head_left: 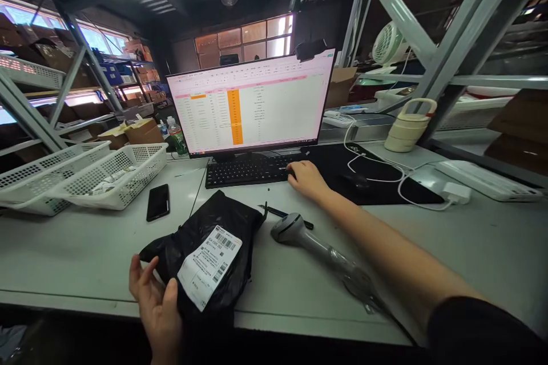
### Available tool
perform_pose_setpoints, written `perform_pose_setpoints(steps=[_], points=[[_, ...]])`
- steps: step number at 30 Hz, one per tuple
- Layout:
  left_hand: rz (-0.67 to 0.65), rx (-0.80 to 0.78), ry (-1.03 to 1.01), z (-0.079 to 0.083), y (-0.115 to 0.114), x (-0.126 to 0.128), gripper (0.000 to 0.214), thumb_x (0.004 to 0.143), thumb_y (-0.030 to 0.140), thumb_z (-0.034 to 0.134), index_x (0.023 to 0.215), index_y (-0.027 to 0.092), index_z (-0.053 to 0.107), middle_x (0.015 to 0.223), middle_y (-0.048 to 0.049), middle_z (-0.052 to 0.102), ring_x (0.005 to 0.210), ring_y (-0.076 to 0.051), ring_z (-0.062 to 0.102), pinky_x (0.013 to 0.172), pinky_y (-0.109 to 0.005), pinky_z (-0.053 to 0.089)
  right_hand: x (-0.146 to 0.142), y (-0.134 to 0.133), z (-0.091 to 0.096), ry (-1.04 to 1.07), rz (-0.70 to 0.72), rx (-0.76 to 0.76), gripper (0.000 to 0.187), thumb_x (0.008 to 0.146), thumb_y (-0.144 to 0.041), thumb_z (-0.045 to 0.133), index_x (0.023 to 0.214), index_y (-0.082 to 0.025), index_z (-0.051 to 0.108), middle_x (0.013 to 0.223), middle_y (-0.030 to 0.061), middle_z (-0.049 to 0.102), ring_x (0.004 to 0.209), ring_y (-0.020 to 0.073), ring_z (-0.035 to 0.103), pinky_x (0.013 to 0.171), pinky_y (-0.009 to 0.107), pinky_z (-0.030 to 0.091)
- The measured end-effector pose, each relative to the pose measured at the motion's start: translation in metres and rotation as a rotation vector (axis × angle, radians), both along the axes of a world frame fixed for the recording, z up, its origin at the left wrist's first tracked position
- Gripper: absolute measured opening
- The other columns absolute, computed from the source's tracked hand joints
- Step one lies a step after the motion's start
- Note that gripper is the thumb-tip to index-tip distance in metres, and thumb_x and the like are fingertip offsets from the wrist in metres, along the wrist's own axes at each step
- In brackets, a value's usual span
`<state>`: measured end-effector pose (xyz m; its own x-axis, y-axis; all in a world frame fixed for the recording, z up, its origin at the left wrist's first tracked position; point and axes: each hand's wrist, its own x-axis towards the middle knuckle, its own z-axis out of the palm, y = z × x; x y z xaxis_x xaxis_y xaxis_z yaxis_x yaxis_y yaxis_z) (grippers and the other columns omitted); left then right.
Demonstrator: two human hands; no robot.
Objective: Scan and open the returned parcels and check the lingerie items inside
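Our left hand (154,302), fingers loosely parted, is at the black parcel (197,242), its label (209,268) facing up on the counter (265,279); our right hand (309,179), grasping nothing, lies on the keyboard (244,172). We should tap lightly, keeping the label uncreased.

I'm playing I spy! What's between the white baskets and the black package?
A phone lies between the baskets and the package, in the head view.

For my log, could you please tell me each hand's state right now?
Left hand: open, at the black parcel.
Right hand: open, on the keyboard.
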<state>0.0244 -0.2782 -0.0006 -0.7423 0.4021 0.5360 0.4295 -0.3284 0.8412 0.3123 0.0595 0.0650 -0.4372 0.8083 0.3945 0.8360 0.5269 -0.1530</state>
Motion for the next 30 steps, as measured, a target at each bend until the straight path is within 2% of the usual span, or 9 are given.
perform_pose_setpoints(steps=[3,6,11,16,18,21,25,27,30], points=[[0.004,0.081,0.220,-0.005,-0.002,0.000,0.026,0.092,0.031,0.059,0.117,0.023,0.063,0.159,-0.0079,0.037,0.155,-0.034,0.021,0.126,-0.059,0.019,0.012,-0.030,-0.006,-0.039,0.124,-0.091,0.031,0.092,-0.028,0.052,0.116,-0.017,0.069,0.113,0.0121,0.072,0.106,0.0268,0.063,0.093,0.038,0.050],[-0.037,0.157,0.574,-0.006,-0.004,0.001,0.031,0.092,0.045,0.057,0.111,0.024,0.067,0.141,-0.0102,0.053,0.150,-0.037,0.029,0.123,-0.062,0.022,0.021,-0.060,-0.017,-0.081,0.222,-0.212,0.038,0.091,-0.027,0.054,0.125,-0.016,0.069,0.114,0.0125,0.073,0.105,0.0253,0.066,0.092,0.035,0.050],[-0.184,0.090,1.028,-0.015,-0.012,0.006,0.056,0.076,0.071,0.068,0.116,0.032,0.067,0.124,-0.0094,0.060,0.135,-0.037,0.047,0.119,-0.063,0.029,0.020,-0.081,-0.016,-0.060,0.128,-0.356,0.052,0.090,-0.019,0.049,0.141,-0.014,0.061,0.122,0.0135,0.072,0.108,0.0280,0.067,0.095,0.037,0.051],[-0.150,-0.119,1.054,-0.012,-0.023,0.008,0.039,0.084,0.027,0.074,0.122,0.029,0.065,0.122,-0.0095,0.066,0.120,-0.028,0.061,0.106,-0.049,0.049,0.010,-0.088,-0.009,-0.096,0.128,-0.419,0.057,0.079,-0.010,0.055,0.134,-0.018,0.066,0.126,0.0107,0.071,0.116,0.0300,0.064,0.098,0.037,0.048],[-0.176,-0.155,0.988,0.004,-0.022,0.001,0.028,0.090,0.016,0.065,0.115,0.027,0.069,0.107,-0.0072,0.070,0.101,-0.021,0.068,0.091,-0.035,0.055,0.007,-0.090,-0.005,-0.092,0.087,-0.465,0.042,0.077,-0.012,0.058,0.116,-0.019,0.074,0.116,0.0112,0.075,0.110,0.0310,0.066,0.093,0.036,0.049],[-0.217,-0.165,0.755,0.038,-0.011,-0.014,0.012,0.093,0.021,0.060,0.096,0.021,0.072,0.083,-0.0030,0.069,0.076,-0.015,0.065,0.073,-0.027,0.053,0.007,-0.087,0.002,-0.035,-0.024,-0.485,0.023,0.078,-0.017,0.059,0.096,-0.016,0.074,0.091,0.0133,0.075,0.089,0.0292,0.069,0.079,0.035,0.048],[-0.247,-0.041,0.140,0.084,0.011,-0.028,0.013,0.088,0.031,0.068,0.085,0.019,0.069,0.075,0.0011,0.066,0.069,-0.012,0.060,0.066,-0.022,0.048,0.016,-0.088,0.017,0.098,-0.163,-0.492,0.029,0.089,-0.019,0.044,0.110,-0.013,0.063,0.066,0.0048,0.062,0.057,0.0180,0.057,0.060,0.030,0.042],[-0.355,0.133,-0.179,0.100,0.020,-0.032,0.013,0.082,0.030,0.072,0.084,0.018,0.067,0.074,0.0021,0.066,0.068,-0.011,0.061,0.068,-0.021,0.051,0.018,-0.099,0.028,0.319,-0.157,-0.536,0.030,0.092,-0.023,0.041,0.116,-0.015,0.057,0.064,-0.0013,0.052,0.049,0.0133,0.045,0.052,0.027,0.036],[-0.549,0.238,-0.481,0.116,0.030,-0.034,0.016,0.080,0.030,0.072,0.086,0.016,0.067,0.081,-0.0023,0.071,0.078,-0.017,0.068,0.081,-0.032,0.058,0.011,-0.126,0.048,0.825,0.027,-0.730,0.037,0.088,-0.040,0.059,0.118,-0.019,0.055,0.059,-0.0086,0.037,0.045,0.0097,0.031,0.047,0.025,0.029]])
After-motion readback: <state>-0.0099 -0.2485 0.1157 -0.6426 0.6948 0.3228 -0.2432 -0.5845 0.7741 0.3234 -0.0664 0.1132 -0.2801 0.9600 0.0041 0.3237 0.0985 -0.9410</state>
